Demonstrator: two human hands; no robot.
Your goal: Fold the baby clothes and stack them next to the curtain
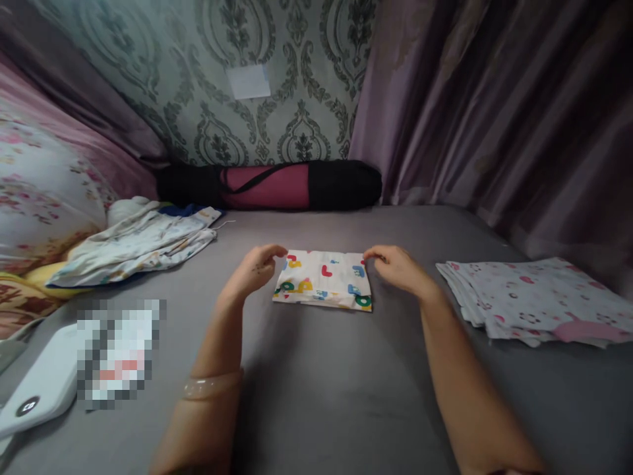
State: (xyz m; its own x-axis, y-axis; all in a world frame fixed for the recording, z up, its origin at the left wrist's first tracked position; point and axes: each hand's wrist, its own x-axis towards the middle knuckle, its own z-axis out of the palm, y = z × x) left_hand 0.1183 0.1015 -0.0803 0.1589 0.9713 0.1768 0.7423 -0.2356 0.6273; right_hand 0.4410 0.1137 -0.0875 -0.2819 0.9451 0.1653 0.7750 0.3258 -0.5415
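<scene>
A folded white cloth (324, 277) with red, yellow, blue and green printed shapes lies flat on the grey bed sheet (316, 396). At its far left corner, the thumb and fingers of my left hand (254, 267) are pinched on the edge. My right hand (395, 267) pinches the far right corner in the same way. The near edge of the cloth shows several folded layers. A pale bracelet (212, 386) circles my left forearm.
Folded pink-and-white printed cloths (539, 297) are stacked at right. A rumpled patterned garment (143, 241) lies at left, beyond a white device (47, 373) and a blurred-out packet (123, 356). A black-and-maroon roll bag (270, 187) lies along the wall.
</scene>
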